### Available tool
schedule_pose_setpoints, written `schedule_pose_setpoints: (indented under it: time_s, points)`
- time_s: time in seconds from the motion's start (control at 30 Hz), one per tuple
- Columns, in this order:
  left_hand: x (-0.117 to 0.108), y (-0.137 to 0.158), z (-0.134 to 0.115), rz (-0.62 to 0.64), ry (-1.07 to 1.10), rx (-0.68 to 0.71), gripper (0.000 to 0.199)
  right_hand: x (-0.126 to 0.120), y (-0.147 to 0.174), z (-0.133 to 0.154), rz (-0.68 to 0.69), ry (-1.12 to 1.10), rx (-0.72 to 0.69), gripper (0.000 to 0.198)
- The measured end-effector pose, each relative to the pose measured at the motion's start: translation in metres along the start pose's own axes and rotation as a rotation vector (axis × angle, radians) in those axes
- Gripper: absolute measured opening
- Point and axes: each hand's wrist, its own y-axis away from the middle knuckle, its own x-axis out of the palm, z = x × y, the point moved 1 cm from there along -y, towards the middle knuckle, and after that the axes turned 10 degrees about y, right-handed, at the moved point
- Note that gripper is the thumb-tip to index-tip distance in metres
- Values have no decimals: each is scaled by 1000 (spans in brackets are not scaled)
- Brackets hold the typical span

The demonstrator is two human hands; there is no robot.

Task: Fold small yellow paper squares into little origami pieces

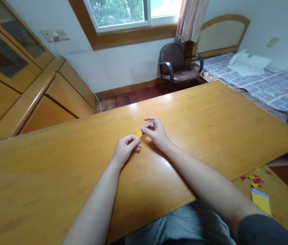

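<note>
A small piece of yellow paper (139,134) is held just above the wooden table (57,170), near its middle. My left hand (126,148) is closed on its lower end, thumb against fingers. At the upper end my right hand (155,132) pinches the paper between thumb and index finger, with other fingers raised. Whether the piece is folded is too small to make out, and the fingers hide part of it.
On a lower surface at the right lie yellow sheets (261,201) and several small red and yellow paper pieces (255,180). A brown armchair (174,63) stands beyond the table, beside a bed (273,83). Wooden cabinets (64,92) line the left.
</note>
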Motion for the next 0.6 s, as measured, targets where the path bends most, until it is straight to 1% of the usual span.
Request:
schedule_pose_setpoints:
  time_s: [0.1, 0.23, 0.3, 0.47, 0.53, 0.6]
  points:
    - [-1, 0, 1, -23, -6, 4, 28, -2, -3, -2, -64, -42, -1, 43]
    - [-2, -1, 3, -50, 1, 22, 27, -2, -5, -3, -72, -80, 10, 41]
    - [-2, -2, 4, -47, -5, 27, 27, -1, -3, -3, -43, -92, 29, 41]
    - [-2, -2, 4, -21, -34, 46, 28, 3, 0, -2, 133, -61, 97, 49]
    - [-1, -2, 4, -25, -42, 55, 27, 3, 1, -3, 150, -41, 89, 51]
    - [-2, -2, 4, -49, -32, 72, 25, 2, 0, -3, 129, -28, 75, 51]
